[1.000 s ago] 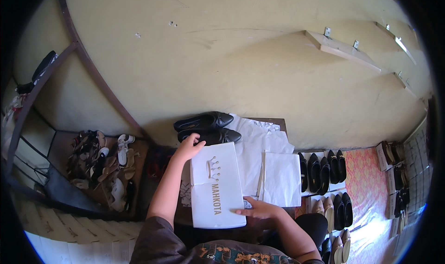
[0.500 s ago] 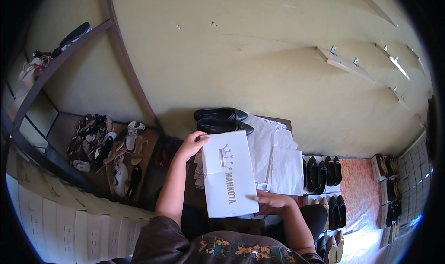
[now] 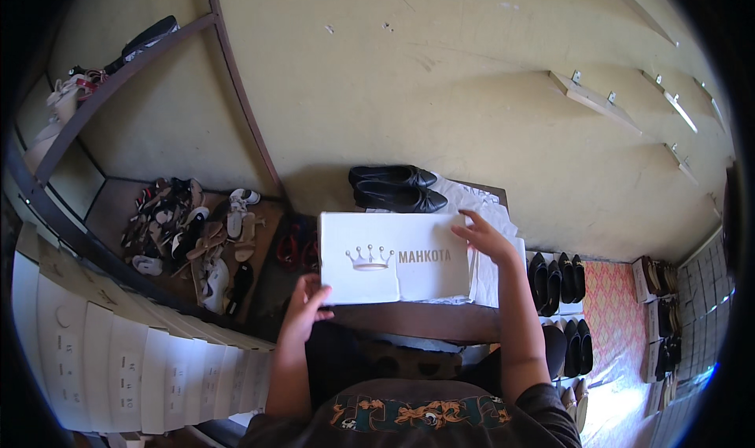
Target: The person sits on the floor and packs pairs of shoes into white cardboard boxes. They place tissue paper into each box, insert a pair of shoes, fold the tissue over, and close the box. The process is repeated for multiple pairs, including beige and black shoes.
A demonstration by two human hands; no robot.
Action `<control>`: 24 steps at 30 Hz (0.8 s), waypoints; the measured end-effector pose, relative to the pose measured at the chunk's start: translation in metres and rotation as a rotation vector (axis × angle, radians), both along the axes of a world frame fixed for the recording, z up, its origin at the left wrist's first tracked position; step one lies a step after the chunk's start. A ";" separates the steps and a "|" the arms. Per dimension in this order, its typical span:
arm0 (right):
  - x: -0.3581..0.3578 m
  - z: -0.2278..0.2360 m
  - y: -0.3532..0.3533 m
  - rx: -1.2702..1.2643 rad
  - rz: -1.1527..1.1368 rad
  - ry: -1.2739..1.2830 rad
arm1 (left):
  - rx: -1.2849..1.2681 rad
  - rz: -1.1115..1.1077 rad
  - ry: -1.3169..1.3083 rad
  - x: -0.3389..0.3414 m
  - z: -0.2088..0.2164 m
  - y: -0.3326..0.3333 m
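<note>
A white shoebox [image 3: 362,287] with a gold crown print lies lengthwise in front of me, at the near side of a low table. My left hand [image 3: 301,308] grips its near left corner, thumb at the edge and fingers curled below. Over the far right corner my right hand [image 3: 491,239] spreads its fingers, thumb and forefinger apart against the lid. Just beyond the box sits a pair of black pointed flats [image 3: 401,198] on white wrapping paper [image 3: 491,206]. The inside of the box is hidden.
Stacked white shoeboxes [image 3: 134,369] rise at my near left. Behind them sandals [image 3: 208,243] are heaped on a low shelf. To the right, black shoes [image 3: 546,279] stand in rows beside a red patterned floor covering [image 3: 607,306]. Small shelves [image 3: 594,102] jut from the wall.
The shoebox has turned from upright to lengthwise. My left hand went from its far left edge to the near left corner, my right from the near right to the far right corner.
</note>
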State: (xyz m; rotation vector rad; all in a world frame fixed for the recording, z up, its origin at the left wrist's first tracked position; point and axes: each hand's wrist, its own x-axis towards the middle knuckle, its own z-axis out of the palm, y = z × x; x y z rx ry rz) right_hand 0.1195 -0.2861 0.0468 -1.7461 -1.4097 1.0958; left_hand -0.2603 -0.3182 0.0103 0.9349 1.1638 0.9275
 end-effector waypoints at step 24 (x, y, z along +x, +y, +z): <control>-0.095 -0.048 0.089 0.348 0.351 -0.492 | -0.021 -0.820 -0.029 0.046 -0.066 -0.067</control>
